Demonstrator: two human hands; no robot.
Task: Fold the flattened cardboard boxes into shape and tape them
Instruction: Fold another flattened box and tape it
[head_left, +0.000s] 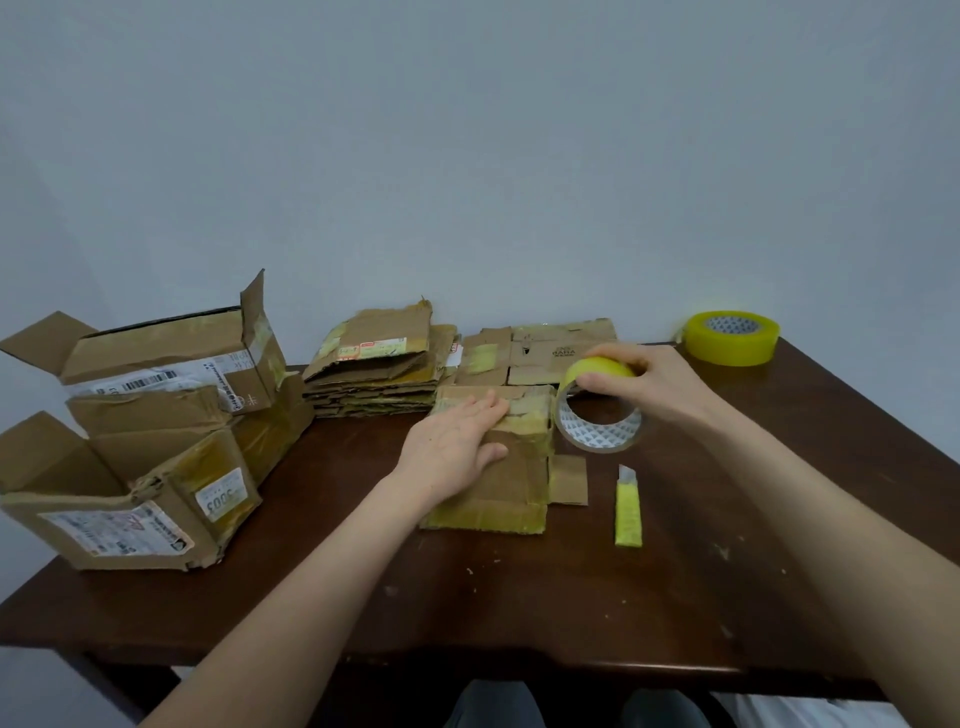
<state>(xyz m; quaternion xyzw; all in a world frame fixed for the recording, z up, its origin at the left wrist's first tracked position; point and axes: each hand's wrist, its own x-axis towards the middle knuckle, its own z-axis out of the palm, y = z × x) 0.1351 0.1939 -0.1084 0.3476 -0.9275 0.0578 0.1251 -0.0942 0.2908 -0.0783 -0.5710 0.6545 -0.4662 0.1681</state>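
Dark wood table (519, 597) — left hand (457, 441) flat on centre-frame box (498, 467), right hand (644, 384) gripping tape roll (597, 415) beside it. Folded boxes (145, 441) at left, open-topped, insides unseen; flattened stack (379, 374) behind.

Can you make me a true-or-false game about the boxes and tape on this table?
1. The right hand holds a tape roll. True.
2. The left hand lifts the small box into the air. False: it rests flat on top of the box, which sits on the table.
3. A second tape roll sits at the table's far right corner. True.
4. The yellow cutter is inside a box. False: it lies on the table, right of the small box.
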